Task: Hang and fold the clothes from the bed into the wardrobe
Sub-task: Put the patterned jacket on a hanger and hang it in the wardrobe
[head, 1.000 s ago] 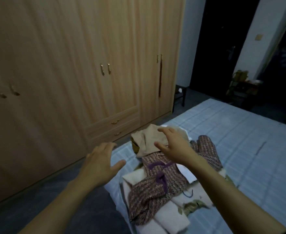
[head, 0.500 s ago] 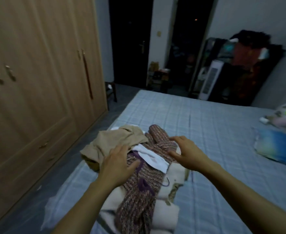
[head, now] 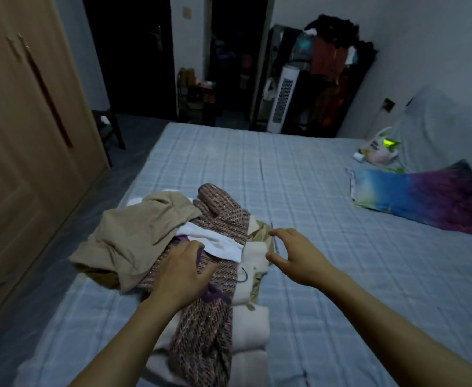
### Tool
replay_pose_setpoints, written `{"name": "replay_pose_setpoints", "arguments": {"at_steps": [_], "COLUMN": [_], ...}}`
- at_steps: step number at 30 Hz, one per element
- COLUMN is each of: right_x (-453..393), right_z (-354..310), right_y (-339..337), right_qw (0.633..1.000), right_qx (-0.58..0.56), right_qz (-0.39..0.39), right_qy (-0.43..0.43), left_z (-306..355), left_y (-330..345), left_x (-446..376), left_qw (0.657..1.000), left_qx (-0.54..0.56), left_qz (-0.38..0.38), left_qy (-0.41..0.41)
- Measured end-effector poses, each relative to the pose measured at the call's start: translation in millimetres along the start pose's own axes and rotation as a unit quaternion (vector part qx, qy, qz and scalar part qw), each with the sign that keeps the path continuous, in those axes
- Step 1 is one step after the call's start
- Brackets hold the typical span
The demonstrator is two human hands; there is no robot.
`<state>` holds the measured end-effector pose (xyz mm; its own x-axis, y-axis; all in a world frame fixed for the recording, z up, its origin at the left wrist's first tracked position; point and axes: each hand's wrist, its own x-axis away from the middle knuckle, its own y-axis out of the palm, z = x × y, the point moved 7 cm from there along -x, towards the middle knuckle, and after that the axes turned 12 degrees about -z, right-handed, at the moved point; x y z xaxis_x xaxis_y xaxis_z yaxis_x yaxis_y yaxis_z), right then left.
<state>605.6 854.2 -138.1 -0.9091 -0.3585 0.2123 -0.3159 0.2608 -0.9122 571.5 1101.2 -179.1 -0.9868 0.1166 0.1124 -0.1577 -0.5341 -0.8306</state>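
Observation:
A pile of clothes lies near the left edge of the bed [head: 299, 191]. On top is a pink-and-purple knit garment [head: 215, 317], over a cream one [head: 250, 325]. A beige garment [head: 142, 230] is bunched at the pile's left, with a white piece [head: 215, 240] beside it. My left hand [head: 183, 272] rests flat on the knit garment, fingers spread. My right hand [head: 296, 256] hovers at the pile's right edge, fingers loosely curved and holding nothing. The wooden wardrobe [head: 14, 135] stands at the left with its doors closed.
A strip of floor [head: 62, 219] runs between bed and wardrobe. A multicoloured pillow [head: 421, 195] and a plastic bag [head: 378, 150] lie at the bed's far right. Beyond the bed are a white tower fan [head: 282, 100], a loaded clothes rack [head: 332, 68] and dark doorways.
My view has swung right, away from the wardrobe and onto the bed. My left hand has come down onto the knit garment. My right hand has moved to the pile's right edge.

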Motion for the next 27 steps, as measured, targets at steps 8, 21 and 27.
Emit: {"name": "replay_pose_setpoints", "arguments": {"at_steps": [8,21,27], "right_x": [-86.0,-225.5,-255.9], "right_z": [6.1,4.3,3.4], "right_y": [35.7,121.7,188.8], "right_qw": [0.996,0.972,0.958], "right_qx": [-0.047,-0.039,-0.029], "right_qz": [-0.047,-0.204,-0.272], "right_qy": [-0.056,-0.111,-0.088], "left_z": [-32.6,-97.6,-135.7], "left_y": [7.9,62.1,101.2], "left_x": [-31.8,-88.7,-114.8], "left_qw": [0.996,0.981,0.973], "left_qx": [-0.034,0.031,0.048], "left_qz": [-0.025,-0.065,-0.102], "left_qy": [-0.081,-0.179,-0.201]}}
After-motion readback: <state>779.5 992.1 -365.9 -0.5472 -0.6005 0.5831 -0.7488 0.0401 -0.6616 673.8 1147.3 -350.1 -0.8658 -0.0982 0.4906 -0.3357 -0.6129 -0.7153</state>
